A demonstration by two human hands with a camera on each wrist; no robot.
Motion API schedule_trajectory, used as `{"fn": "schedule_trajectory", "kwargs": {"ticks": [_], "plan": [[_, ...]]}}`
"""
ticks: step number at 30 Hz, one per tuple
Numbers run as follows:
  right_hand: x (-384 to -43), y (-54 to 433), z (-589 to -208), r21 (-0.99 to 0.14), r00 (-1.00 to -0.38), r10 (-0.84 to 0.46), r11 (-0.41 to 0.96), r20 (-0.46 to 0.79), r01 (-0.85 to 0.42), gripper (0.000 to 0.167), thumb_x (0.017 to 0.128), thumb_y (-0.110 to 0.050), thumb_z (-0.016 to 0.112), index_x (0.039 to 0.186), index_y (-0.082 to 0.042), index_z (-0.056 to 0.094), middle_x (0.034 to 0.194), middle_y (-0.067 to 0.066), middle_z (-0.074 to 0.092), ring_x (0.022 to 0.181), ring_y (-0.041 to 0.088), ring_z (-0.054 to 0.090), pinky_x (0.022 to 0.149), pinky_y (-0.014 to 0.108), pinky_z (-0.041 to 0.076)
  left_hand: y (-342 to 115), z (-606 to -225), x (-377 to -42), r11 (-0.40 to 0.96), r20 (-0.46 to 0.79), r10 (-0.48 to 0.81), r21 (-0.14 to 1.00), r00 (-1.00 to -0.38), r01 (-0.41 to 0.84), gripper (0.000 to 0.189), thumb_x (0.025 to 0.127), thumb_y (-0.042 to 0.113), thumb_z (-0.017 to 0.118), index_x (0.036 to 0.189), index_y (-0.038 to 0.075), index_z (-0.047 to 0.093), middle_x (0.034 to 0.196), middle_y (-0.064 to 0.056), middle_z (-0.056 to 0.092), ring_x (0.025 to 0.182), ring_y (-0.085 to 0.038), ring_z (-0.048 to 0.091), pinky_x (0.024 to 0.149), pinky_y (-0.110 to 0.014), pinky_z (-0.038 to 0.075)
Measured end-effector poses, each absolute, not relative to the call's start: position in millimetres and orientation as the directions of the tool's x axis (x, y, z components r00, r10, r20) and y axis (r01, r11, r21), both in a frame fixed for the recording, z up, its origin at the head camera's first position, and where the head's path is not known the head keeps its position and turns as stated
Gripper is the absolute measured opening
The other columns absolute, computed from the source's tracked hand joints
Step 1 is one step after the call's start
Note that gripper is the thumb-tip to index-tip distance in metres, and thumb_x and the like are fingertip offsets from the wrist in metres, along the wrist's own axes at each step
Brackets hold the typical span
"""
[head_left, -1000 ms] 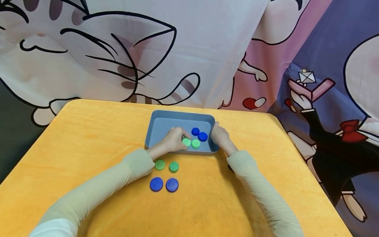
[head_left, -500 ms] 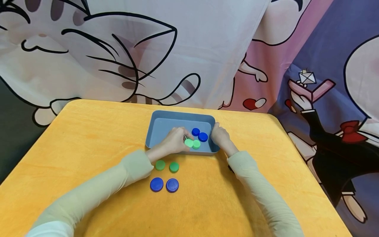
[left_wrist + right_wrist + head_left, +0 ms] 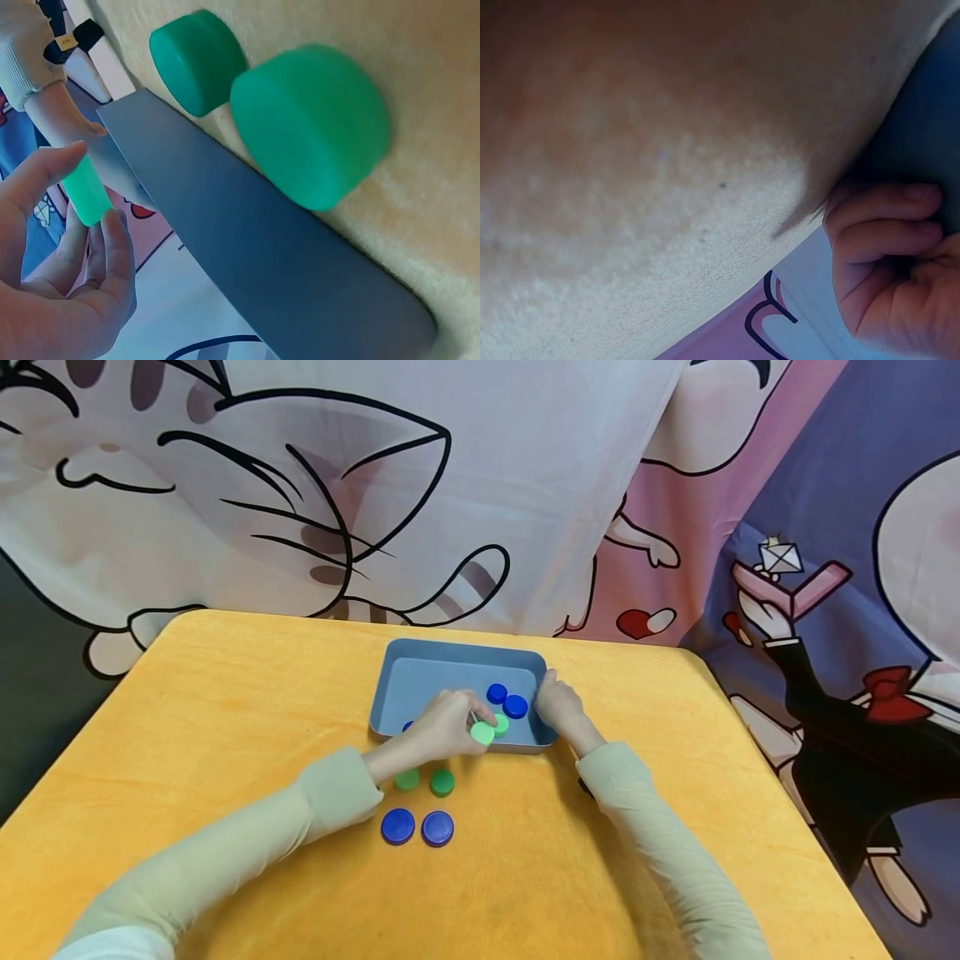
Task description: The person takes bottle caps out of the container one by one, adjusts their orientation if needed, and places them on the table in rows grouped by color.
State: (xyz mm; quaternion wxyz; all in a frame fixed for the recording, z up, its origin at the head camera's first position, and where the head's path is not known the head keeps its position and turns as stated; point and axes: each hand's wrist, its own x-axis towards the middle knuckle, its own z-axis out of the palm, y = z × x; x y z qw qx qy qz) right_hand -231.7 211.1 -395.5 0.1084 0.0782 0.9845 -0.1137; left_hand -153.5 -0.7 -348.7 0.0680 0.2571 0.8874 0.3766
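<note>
In the head view my left hand point(image 3: 448, 725) is over the front edge of the blue-grey tray point(image 3: 427, 672). It pinches a light green disc point(image 3: 483, 733) between thumb and fingertips; the left wrist view shows that green disc point(image 3: 88, 193) edge-on, beyond the tray's outer wall point(image 3: 225, 225). A second light green disc point(image 3: 501, 725) lies in the tray, partly covered. Behind it are two blue discs point(image 3: 515, 707), and another blue disc point(image 3: 407, 726) peeks out behind my left wrist. My right hand point(image 3: 558, 703) grips the tray's right side, fingers curled in the right wrist view.
Two green discs point(image 3: 442, 782) sit on the yellow tabletop point(image 3: 247, 693) just in front of the tray. Closer to me lie two larger blue discs point(image 3: 437, 828). A printed cartoon cloth point(image 3: 540, 485) hangs behind the table.
My left hand has drawn the pinched green disc slightly right and toward me, off the tray's inside to its front edge. A blue disc at the tray's left has come into sight. The right hand stays put.
</note>
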Motion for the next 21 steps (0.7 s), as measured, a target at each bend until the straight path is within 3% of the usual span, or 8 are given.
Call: {"fn": "schedule_trajectory", "kwargs": {"ticks": [12, 17, 21], "plan": [[-232, 210, -394, -0.196, -0.959, 0.142, 0.961, -0.244, 0.193, 0.040, 0.105, -0.020, 0.029, 0.136, 0.005, 0.030, 0.107, 0.026, 0.061, 0.089, 0.033, 0.062, 0.083, 0.043, 0.055, 0, -357, -139, 0.548, 0.083, 0.556, 0.712, -0.827, 0.440, 0.028, 0.068, 0.005, 0.082, 0.095, 0.009, 0.076, 0.093, -0.001, 0.065, 0.068, -0.011, 0.053, 0.058, -0.020, 0.044], [-232, 210, -394, -0.189, -0.958, 0.142, 0.963, -0.248, 0.192, 0.040, 0.105, -0.020, 0.029, 0.137, 0.006, 0.030, 0.107, 0.026, 0.061, 0.088, 0.032, 0.062, 0.083, 0.042, 0.055, 0, -362, -134, 0.531, 0.096, 0.570, 0.715, -0.816, 0.455, 0.027, 0.068, 0.004, 0.081, 0.094, 0.006, 0.076, 0.095, -0.003, 0.067, 0.074, -0.019, 0.056, 0.061, -0.021, 0.044], [-233, 211, -395, -0.193, -0.958, 0.142, 0.962, -0.248, 0.193, 0.041, 0.105, -0.020, 0.029, 0.137, 0.006, 0.030, 0.107, 0.026, 0.061, 0.088, 0.032, 0.062, 0.082, 0.042, 0.056, 1, -368, -130, 0.525, 0.110, 0.586, 0.703, -0.803, 0.480, 0.026, 0.068, 0.003, 0.081, 0.093, 0.005, 0.076, 0.096, -0.003, 0.068, 0.075, -0.018, 0.057, 0.063, -0.020, 0.044]]}}
